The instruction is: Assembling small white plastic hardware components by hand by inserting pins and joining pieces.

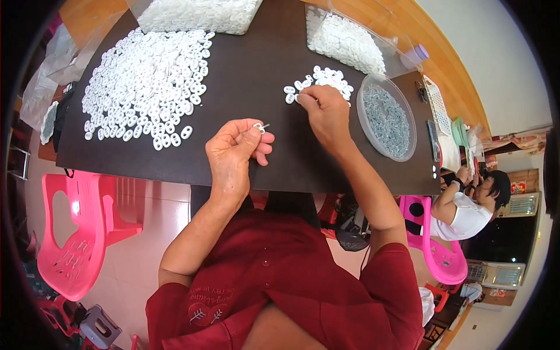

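Note:
Over the near middle of the dark table, my left hand (233, 149) is closed. Its thumb and fingers pinch a small white oval plastic piece with holes (259, 126), and a thin metal screw (266, 125) sticks out of it. Farther right, my right hand (329, 116) reaches to a small pile of white two-hole pieces (330, 76). Its thumb and index finger are drawn together at the pile's near edge; whatever lies between them is hidden. Beside my right hand stands a round clear tub (413, 131) full of small grey metal screws (385, 122).
A large heap of white pieces (146, 81) covers the table's left side. Clear bins of white pieces (201, 14) (344, 44) stand at the back. Pink chairs (79, 227) (446, 256) flank me. Another person (466, 207) sits at the right.

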`<state>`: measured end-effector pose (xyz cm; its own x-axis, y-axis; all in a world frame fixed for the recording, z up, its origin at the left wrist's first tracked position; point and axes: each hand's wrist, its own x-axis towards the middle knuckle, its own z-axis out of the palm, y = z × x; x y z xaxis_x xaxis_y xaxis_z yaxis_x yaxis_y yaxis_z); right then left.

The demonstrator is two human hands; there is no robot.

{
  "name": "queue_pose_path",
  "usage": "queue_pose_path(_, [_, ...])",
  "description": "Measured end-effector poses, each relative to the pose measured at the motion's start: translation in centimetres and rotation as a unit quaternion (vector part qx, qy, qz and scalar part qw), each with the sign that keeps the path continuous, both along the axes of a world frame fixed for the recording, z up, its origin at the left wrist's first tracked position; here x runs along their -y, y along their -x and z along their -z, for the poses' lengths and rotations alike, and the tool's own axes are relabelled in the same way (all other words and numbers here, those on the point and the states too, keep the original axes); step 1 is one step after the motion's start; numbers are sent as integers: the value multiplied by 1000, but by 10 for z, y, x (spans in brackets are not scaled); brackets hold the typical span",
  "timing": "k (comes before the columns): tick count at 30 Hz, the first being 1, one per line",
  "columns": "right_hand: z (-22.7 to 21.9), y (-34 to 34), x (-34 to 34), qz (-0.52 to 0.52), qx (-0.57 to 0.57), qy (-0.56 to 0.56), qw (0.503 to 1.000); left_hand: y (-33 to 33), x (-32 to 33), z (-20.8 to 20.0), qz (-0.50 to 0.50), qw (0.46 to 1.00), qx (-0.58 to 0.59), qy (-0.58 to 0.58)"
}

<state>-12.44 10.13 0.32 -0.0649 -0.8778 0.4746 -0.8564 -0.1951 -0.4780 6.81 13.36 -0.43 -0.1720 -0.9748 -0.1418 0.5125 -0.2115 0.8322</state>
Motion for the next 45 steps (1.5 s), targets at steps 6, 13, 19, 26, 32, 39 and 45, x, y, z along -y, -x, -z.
queue_pose_path(6, [2,-8,4,-7,-92,56,994,-2,2,0,-4,1000,-6,-9])
queue_pose_path(13, [-20,-34,-29,-146,309,-192,920,-2,2,2,2,1000,-16,-7])
queue_pose_path(19, [-17,-47,-29,-162,353,-210,897,0,0,4,2,1000,-10,8])
queue_pose_path(26, [-18,-51,-30,-151,313,-190,918,3,-4,6,-21,999,21,41])
queue_pose_path(32, [-16,-49,-33,-149,167,-121,967,5,-7,7,-37,998,19,46])
queue_pose_path(39, [-17,-49,-33,-165,153,-128,966,4,-7,8,-38,998,15,46])
queue_pose_path(45, [-18,-50,-35,-156,213,-166,950,5,-10,8,-40,997,41,54])
